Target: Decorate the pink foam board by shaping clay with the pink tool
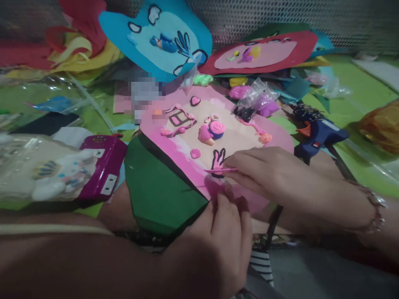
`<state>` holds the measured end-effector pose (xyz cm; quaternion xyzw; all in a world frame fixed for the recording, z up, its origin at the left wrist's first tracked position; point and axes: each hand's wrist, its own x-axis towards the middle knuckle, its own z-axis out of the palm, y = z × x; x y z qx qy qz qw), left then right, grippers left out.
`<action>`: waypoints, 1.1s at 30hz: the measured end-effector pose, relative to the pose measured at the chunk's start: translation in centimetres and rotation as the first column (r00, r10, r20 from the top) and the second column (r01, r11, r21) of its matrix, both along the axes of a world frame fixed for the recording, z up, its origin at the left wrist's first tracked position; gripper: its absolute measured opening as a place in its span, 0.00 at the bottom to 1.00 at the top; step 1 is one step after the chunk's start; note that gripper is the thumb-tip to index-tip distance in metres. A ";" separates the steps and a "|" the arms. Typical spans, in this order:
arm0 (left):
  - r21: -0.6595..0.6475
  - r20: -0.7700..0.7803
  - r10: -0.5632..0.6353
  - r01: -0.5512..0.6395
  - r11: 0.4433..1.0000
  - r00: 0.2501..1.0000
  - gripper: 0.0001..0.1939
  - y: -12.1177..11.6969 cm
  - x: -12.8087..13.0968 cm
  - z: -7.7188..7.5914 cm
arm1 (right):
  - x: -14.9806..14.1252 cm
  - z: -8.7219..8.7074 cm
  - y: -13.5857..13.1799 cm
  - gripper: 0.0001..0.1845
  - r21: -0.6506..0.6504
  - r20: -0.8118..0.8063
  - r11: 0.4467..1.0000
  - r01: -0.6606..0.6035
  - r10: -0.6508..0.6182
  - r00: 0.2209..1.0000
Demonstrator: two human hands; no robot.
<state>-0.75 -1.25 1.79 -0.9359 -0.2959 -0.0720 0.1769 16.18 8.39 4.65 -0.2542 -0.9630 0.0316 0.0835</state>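
A pink paper card (282, 139) with a beige centre lies before me, decorated with clay pieces. At its middle sits a pink and blue clay snail-like figure (216, 129). My right hand (264, 172) pinches a thin pink modelling tool (220, 170). The tool's shaft crosses a small pink, black-outlined clay shape (219, 158) near the card's lower edge; whether it touches is unclear. My left hand (218, 236) is closed at the card's bottom edge, its fingertips on the pink paper. Under the card's left side shows a green paper piece (158, 187).
Behind stand a blue card (120, 27) and a red card (301, 52) with clay figures. Bagged clay (262, 97) lies past the pink card. On the right is a dark blue glue-gun-like tool (322, 135); on the left, a clear case with a purple end (104, 166).
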 end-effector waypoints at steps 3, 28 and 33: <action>-0.023 0.015 0.015 -0.015 1.000 1.000 0.19 0.0 0.0 -0.1 | 0.8 -0.1 0.8 0.10 0.067 -0.089 0.995 0.080 -0.074 0.993; -0.158 -0.054 0.143 -0.150 0.976 0.988 0.42 0.7 -0.1 -0.5 | 3.1 0.9 3.0 0.16 0.122 -0.178 0.925 0.361 -0.337 0.925; -0.167 -0.069 0.140 -0.150 0.974 0.988 0.44 0.9 -0.1 -0.4 | 3.9 1.2 4.1 0.12 0.167 -0.187 0.884 0.436 -0.406 0.894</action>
